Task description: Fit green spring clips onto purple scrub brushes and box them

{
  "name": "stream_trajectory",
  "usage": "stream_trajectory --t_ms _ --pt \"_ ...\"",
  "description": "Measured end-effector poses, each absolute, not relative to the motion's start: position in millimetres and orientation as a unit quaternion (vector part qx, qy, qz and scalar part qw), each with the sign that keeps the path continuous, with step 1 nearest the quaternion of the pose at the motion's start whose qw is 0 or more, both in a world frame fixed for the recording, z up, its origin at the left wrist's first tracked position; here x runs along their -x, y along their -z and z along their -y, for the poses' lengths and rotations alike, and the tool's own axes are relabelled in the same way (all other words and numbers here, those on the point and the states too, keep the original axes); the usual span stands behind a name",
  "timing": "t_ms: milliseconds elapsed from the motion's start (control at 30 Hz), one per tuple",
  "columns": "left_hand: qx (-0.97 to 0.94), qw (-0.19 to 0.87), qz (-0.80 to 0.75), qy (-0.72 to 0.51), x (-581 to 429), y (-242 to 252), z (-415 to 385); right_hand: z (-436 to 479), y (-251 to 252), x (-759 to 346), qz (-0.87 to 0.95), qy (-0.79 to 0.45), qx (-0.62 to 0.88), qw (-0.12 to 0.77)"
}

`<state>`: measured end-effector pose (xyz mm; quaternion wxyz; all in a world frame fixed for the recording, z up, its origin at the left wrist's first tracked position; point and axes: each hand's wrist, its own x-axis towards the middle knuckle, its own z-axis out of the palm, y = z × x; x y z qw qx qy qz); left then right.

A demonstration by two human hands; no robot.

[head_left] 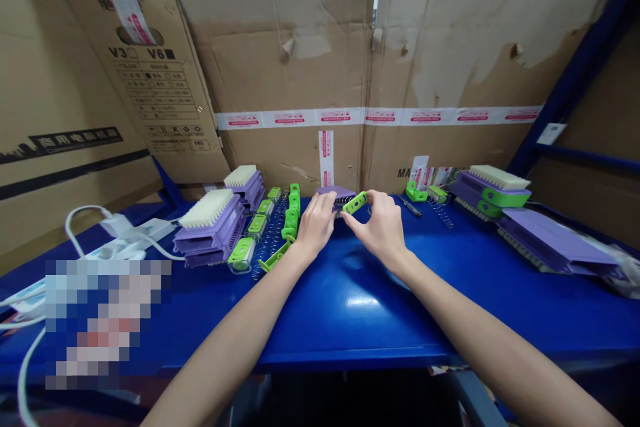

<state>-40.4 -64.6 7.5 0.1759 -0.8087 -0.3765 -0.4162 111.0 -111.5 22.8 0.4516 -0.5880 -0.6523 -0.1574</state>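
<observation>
My left hand (316,221) is closed around a purple plastic part (336,191), whose lower side my fingers hide. A dark coil spring (344,200) sticks out of this part on the right. Between thumb and fingers, my right hand (383,227) pinches a bright green plastic piece (359,201) with holes, tilted up to the right beside the spring. Whether the green piece touches the spring, I cannot tell. Left of my left hand stand a column of green brackets (291,219), a row of loose springs (270,233) and several green-and-clear pieces (242,251).
Purple brush parts with cream bristles (207,208) are stacked at the left. More purple brushes (500,177) lie at the right, near a screwdriver-like tool (412,207). A white power strip with cables (125,247) is far left. Cardboard (295,67) walls the blue table (410,307).
</observation>
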Motion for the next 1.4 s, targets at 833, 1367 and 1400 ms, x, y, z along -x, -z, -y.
stream_trajectory --t_ms 833,1367,1400 --pt "0.823 0.145 0.351 0.422 36.1 -5.7 66.1 114.3 -26.3 -113.1 0.648 0.289 0.655 0.260" --pt "0.837 0.134 0.345 0.403 37.4 -8.5 68.3 107.2 -29.8 -127.2 0.791 0.340 0.457 0.224" --pt "0.835 0.131 0.348 0.405 37.6 -8.5 68.0 106.2 -29.6 -128.5 0.791 0.343 0.454 0.225"
